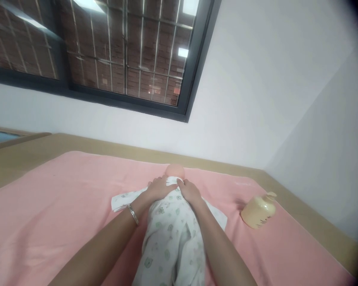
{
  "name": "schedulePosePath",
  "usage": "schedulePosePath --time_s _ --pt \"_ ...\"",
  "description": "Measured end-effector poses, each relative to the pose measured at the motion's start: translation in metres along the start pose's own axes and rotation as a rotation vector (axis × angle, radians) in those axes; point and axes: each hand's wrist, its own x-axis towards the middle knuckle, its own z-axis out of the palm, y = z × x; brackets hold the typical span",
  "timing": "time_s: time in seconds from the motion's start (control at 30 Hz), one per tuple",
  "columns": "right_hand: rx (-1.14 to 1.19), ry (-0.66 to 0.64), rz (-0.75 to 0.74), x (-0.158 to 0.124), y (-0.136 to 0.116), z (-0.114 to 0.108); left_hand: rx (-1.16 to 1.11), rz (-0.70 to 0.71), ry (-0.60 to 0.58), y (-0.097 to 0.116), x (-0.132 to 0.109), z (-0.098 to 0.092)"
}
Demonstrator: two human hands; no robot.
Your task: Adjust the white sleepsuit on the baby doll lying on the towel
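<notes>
A baby doll lies on its back on a pink blanket, its head away from me. It wears a white printed romper. My left hand rests on the romper at the doll's left shoulder, fingers curled onto the cloth by the collar. A thin bracelet circles that wrist. My right hand lies on the other shoulder, fingers pressed against the collar. The romper's sleeves spread out to either side under my forearms.
A cream-coloured bottle lies on its side on the blanket to the right. The blanket covers a tan surface that meets a white wall. A dark-framed window with bars is above at the left.
</notes>
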Motion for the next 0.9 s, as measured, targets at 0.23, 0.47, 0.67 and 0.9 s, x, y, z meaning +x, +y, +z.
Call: schedulePosePath --time_s 0.23,0.47,0.67,0.9 --pt "-0.022 -0.109 -0.232 -0.036 -0.015 -0.041 0.017 0.058 0.001 0.003 -0.011 -0.011" --pt "0.155 -0.256 -0.417 -0.056 -0.007 -0.088 0.462 0.191 0.157 0.025 -0.041 0.002" --pt "0.152 -0.158 -0.442 -0.066 -0.003 -0.104 0.557 0.158 0.025 0.038 -0.07 -0.022" --pt "0.186 -0.101 -0.464 -0.072 -0.009 -0.108 0.538 0.447 0.095 0.063 -0.095 -0.009"
